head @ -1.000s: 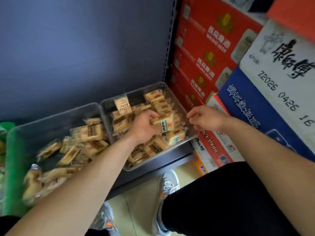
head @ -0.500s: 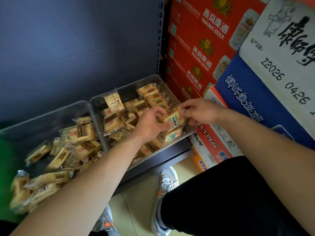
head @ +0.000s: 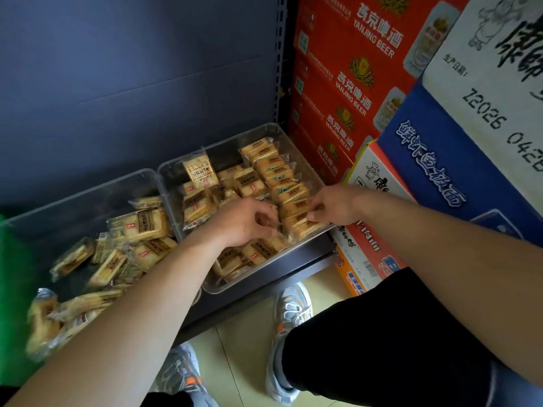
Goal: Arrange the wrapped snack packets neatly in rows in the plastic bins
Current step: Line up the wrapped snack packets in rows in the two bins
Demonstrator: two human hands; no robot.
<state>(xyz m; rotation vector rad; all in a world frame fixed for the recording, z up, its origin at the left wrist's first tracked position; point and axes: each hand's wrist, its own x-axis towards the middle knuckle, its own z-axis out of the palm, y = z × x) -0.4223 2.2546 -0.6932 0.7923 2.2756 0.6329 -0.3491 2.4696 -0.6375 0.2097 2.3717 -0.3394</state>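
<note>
Two clear plastic bins stand side by side on a low shelf. The right bin holds tan wrapped snack packets, with a neat row standing along its right wall and loose ones on the left. At the near end of that row lies one snack packet. My right hand pinches its right end. My left hand is over the bin with curled fingers at the packet's left edge. The left bin holds a loose heap of packets.
Red beer cartons and blue and white noodle boxes are stacked right beside the right bin. A dark shelf back panel rises behind the bins. My knee and shoes are on the tiled floor below the shelf edge.
Both hands have lowered the packet from above the bin into the near end of the right-hand row. The right hand came in from the bin's edge and took hold of it.
</note>
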